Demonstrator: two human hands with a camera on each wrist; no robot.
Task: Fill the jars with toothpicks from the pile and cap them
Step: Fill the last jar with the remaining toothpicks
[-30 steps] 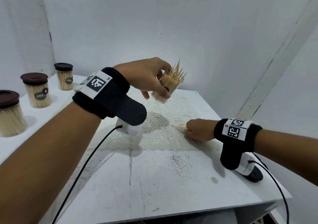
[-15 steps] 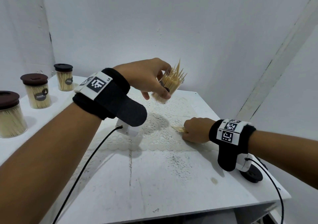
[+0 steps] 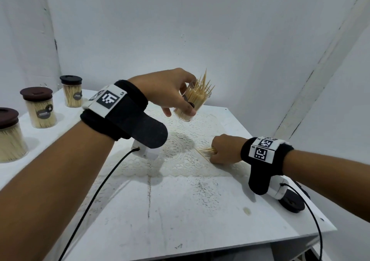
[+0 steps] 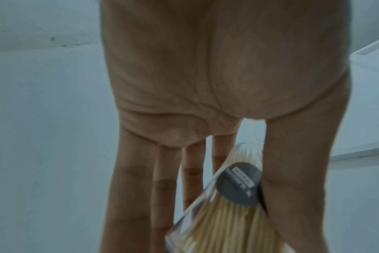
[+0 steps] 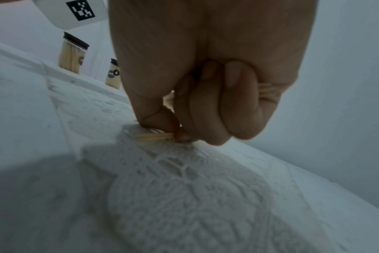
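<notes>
My left hand (image 3: 176, 98) holds a clear uncapped jar (image 3: 195, 102) in the air above the lace mat, tilted to the right, with toothpicks sticking out of its mouth. In the left wrist view the jar (image 4: 227, 205) sits between thumb and fingers, its grey label facing the camera. My right hand (image 3: 222, 150) is down on the mat, fingers curled around a small bunch of toothpicks (image 3: 208, 151). In the right wrist view that bunch of toothpicks (image 5: 156, 137) pokes out from under the thumb, with more ends showing at the far side of the fist.
Three capped jars full of toothpicks stand along the left shelf: a near jar (image 3: 9, 134), a middle jar (image 3: 40, 108) and a far jar (image 3: 71, 91). A white lace mat (image 3: 180, 156) covers the table's middle. A dark round cap (image 3: 291, 202) lies under my right wrist near the table's right edge.
My right hand has slid a little to the left along the mat and closed on the toothpicks. The left hand and jar have stayed in place.
</notes>
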